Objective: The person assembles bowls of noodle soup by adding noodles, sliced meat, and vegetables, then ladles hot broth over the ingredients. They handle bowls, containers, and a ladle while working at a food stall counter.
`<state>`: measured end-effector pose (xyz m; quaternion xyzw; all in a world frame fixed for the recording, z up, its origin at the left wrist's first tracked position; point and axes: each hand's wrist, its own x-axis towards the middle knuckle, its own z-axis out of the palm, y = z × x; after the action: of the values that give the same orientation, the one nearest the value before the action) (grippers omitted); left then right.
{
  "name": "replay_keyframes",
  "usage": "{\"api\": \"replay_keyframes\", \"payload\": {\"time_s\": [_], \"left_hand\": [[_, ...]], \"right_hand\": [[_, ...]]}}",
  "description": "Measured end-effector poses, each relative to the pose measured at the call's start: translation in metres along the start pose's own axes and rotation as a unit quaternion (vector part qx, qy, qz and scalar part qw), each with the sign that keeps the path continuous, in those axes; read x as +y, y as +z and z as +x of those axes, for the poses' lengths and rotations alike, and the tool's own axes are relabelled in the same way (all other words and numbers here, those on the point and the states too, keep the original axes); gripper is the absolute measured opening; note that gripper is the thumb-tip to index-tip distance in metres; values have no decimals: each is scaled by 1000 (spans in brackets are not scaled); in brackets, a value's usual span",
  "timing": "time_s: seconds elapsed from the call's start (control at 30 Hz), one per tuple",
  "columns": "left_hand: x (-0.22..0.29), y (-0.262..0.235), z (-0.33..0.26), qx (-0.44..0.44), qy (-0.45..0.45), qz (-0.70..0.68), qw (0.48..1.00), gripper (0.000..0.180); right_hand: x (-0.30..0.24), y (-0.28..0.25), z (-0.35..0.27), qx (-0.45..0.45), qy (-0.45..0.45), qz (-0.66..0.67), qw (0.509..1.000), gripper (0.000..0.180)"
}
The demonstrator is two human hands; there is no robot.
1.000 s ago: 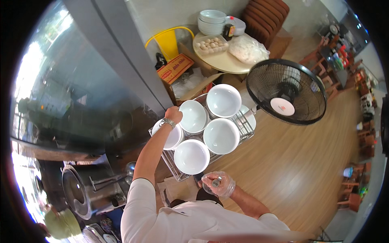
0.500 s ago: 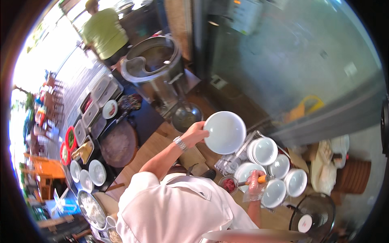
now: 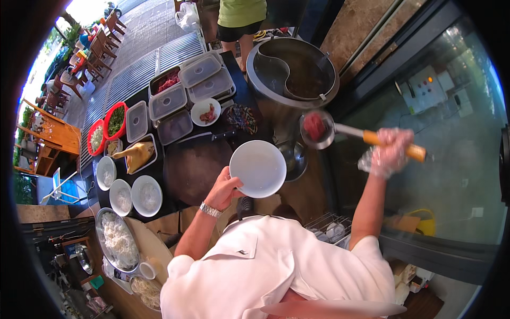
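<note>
White bowl (image 3: 258,169) is, in the head view, ahead of the white shirt (image 3: 276,250), the left hand (image 3: 224,190) clamped on its rim, probably to leave its inside free; the gloved right hand (image 3: 392,151) clamps the ladle (image 3: 348,129), seemingly level so red meat (image 3: 314,126) does not spill

No word, brand or number can be read anywhere in the scene. A small dark emblem (image 3: 243,252) marks a white shirt (image 3: 329,266), bottom center of the frame, too small to make out; at upper right, any markings on a pale box (image 3: 422,93) are too blurred to read.
</note>
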<state>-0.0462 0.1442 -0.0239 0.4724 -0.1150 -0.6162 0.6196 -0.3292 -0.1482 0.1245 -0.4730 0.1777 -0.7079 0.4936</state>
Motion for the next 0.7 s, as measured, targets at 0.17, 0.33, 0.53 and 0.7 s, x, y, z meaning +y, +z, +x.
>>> {"api": "replay_keyframes", "payload": {"time_s": [0.17,0.33,0.53,0.7], "left_hand": [[0,6,27,75,29,-40,996,44],[-4,22,66,135,33,-50,989,33],[13,39,108,207,39,-83,974,35],[28,39,138,243,50,-81,965,40]], "right_hand": [[143,100,94,-4,43,34,999,26],[298,142,131,-98,90,-98,986,24],[431,143,128,-191,100,-174,961,22],[461,135,149,-212,142,-258,932,23]]}}
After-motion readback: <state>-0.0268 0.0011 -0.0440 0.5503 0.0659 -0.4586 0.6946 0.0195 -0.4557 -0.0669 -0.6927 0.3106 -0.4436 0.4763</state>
